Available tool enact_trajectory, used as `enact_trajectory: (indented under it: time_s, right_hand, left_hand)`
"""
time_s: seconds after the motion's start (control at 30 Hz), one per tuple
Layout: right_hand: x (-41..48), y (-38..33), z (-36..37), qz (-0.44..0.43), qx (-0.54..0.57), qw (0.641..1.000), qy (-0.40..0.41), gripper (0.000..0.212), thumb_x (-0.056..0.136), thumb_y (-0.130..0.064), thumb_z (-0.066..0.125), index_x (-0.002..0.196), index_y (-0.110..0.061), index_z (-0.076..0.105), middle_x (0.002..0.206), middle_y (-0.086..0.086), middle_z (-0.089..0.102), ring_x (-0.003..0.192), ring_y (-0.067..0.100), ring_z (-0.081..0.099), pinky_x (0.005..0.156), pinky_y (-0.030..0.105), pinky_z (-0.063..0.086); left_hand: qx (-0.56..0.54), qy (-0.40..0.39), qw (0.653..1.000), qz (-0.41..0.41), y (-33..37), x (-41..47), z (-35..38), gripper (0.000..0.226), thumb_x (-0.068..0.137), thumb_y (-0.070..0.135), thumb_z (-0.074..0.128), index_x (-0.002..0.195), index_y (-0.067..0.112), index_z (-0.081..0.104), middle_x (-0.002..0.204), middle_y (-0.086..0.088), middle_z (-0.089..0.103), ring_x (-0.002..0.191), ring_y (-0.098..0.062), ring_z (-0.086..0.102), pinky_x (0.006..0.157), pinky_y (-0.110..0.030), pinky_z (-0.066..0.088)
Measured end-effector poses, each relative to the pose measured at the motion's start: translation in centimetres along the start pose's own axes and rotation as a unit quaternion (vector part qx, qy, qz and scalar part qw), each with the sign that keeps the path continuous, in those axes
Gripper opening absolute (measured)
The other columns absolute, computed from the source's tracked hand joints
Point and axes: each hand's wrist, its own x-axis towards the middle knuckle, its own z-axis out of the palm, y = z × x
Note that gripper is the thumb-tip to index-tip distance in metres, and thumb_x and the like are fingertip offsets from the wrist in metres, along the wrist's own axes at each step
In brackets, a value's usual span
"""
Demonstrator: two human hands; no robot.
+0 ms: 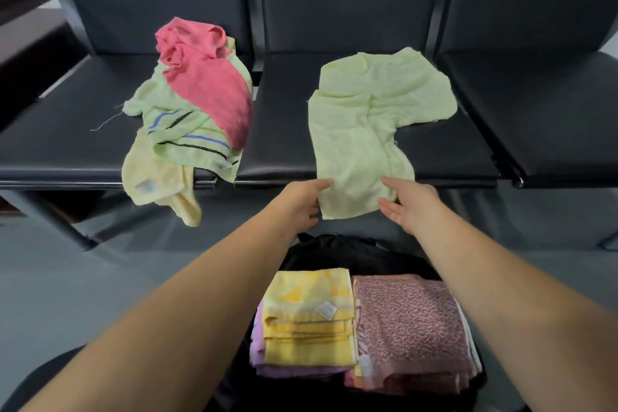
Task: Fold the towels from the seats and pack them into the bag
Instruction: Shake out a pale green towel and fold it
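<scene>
A light green towel (364,130) lies spread and creased on the middle seat (281,130), its near end hanging over the front edge. My left hand (302,202) pinches that hanging end at its left corner, thumb on top. My right hand (413,204) is at the right corner with thumb and fingers spread and fairly straight, touching the cloth. On the left seat sits a heap: a pink towel (207,77), a green striped towel (187,134) and a pale yellow towel (157,184) drooping off the edge. Below my arms the black bag (351,254) holds folded towels, a yellow one (309,321) and a pink patterned one (408,328).
Black padded seats run in a row with backrests behind; the right seat (548,110) bears nothing. A dark wooden piece (30,43) stands at the far left. Grey floor (100,278) lies between the seats and the bag.
</scene>
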Motion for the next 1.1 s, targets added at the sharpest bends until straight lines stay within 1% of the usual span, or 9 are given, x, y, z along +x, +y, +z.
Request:
enact_trajectory:
  time_s: [0.1,0.2,0.3,0.47,0.7,0.83,0.93,1.03,1.1]
  right_hand:
    - [0.5,0.1,-0.4,0.027,-0.022,0.999,-0.042,0.028,0.088,-0.018,0.079,0.106,-0.008,0.06,0.11,0.008,0.059,0.091,0.02,0.066,0.079,0.033,0.058]
    - [0.3,0.2,-0.5,0.022,-0.11,0.992,-0.058,0.028,0.089,-0.028,0.078,0.109,-0.013,0.065,0.101,0.004,0.067,0.079,0.016,0.06,0.066,0.029,0.05]
    - [-0.7,-0.3,-1.0,-0.027,-0.164,0.983,-0.074,0.034,0.087,-0.032,0.079,0.116,-0.018,0.067,0.108,0.0,0.071,0.096,0.019,0.064,0.072,0.032,0.048]
    - [-3.5,-2.2,-3.3,-0.12,-0.043,0.986,-0.109,0.02,0.089,-0.005,0.069,0.108,-0.007,0.069,0.109,0.011,0.075,0.1,0.028,0.071,0.092,0.04,0.056]
    - [-9.0,-4.6,-6.9,-0.161,0.029,0.967,-0.196,0.024,0.088,-0.007,0.073,0.112,-0.006,0.066,0.104,0.008,0.077,0.088,0.023,0.076,0.066,0.034,0.059]
    - [-11.5,-5.4,-8.8,-0.182,-0.071,0.946,-0.257,0.024,0.091,-0.004,0.068,0.113,0.005,0.068,0.088,0.009,0.071,0.061,0.011,0.061,0.046,0.022,0.043]
    - [-12.8,-4.8,-9.8,-0.226,-0.181,0.927,-0.239,0.011,0.095,-0.005,0.065,0.101,0.001,0.072,0.078,0.004,0.075,0.066,0.014,0.068,0.058,0.026,0.056]
    - [-13.4,-4.2,-9.9,-0.297,-0.26,0.903,-0.168,0.025,0.103,-0.025,0.058,0.106,-0.003,0.07,0.102,0.008,0.075,0.098,0.028,0.07,0.087,0.041,0.059]
    - [-14.2,-4.1,-9.8,-0.33,-0.3,0.888,-0.111,0.035,0.104,-0.038,0.052,0.112,-0.006,0.065,0.115,0.003,0.069,0.108,0.021,0.064,0.1,0.041,0.051]
  left_hand:
    - [-0.011,0.0,1.0,-0.016,-0.8,0.4,0.8,0.048,0.093,0.03,0.07,0.135,0.009,0.057,0.14,-0.007,0.059,0.13,-0.023,0.053,0.106,-0.041,0.041]
    - [-0.003,0.026,1.0,-0.003,-1.2,0.1,1.4,0.02,0.092,0.025,0.073,0.106,0.011,0.069,0.112,-0.004,0.072,0.088,-0.015,0.065,0.072,-0.025,0.049]
    - [-0.004,0.009,0.999,0.038,-0.7,-1.1,1.9,0.018,0.094,0.02,0.071,0.106,0.007,0.07,0.099,-0.004,0.074,0.077,-0.015,0.068,0.053,-0.019,0.049]
    - [0.061,0.022,0.988,0.137,0.4,-4.3,1.9,0.019,0.097,0.032,0.064,0.107,0.016,0.071,0.107,-0.003,0.072,0.083,-0.018,0.06,0.073,-0.029,0.045]
    - [-0.093,-0.023,0.972,0.213,2.2,-10.7,0.9,0.02,0.104,0.025,0.052,0.116,0.015,0.064,0.095,-0.002,0.074,0.077,-0.017,0.071,0.063,-0.03,0.059]
    - [-0.171,-0.037,0.957,0.23,3.1,-13.1,-0.6,0.024,0.104,0.019,0.05,0.12,0.009,0.066,0.108,-0.006,0.074,0.091,-0.021,0.072,0.077,-0.036,0.06]
    - [-0.144,-0.088,0.952,0.257,3.1,-14.8,-1.3,0.035,0.102,0.009,0.053,0.135,0.016,0.057,0.11,-0.007,0.073,0.087,-0.019,0.072,0.069,-0.034,0.06]
    - [-0.09,-0.108,0.945,0.295,2.5,-15.6,-1.3,0.074,0.096,-0.007,0.054,0.149,0.041,0.035,0.105,-0.011,0.069,0.09,-0.025,0.065,0.079,-0.038,0.056]
    - [-0.043,-0.107,0.942,0.314,2.4,-16.3,-1.1,0.062,0.095,-0.01,0.051,0.146,0.025,0.047,0.094,-0.011,0.066,0.086,-0.021,0.063,0.077,-0.031,0.055]
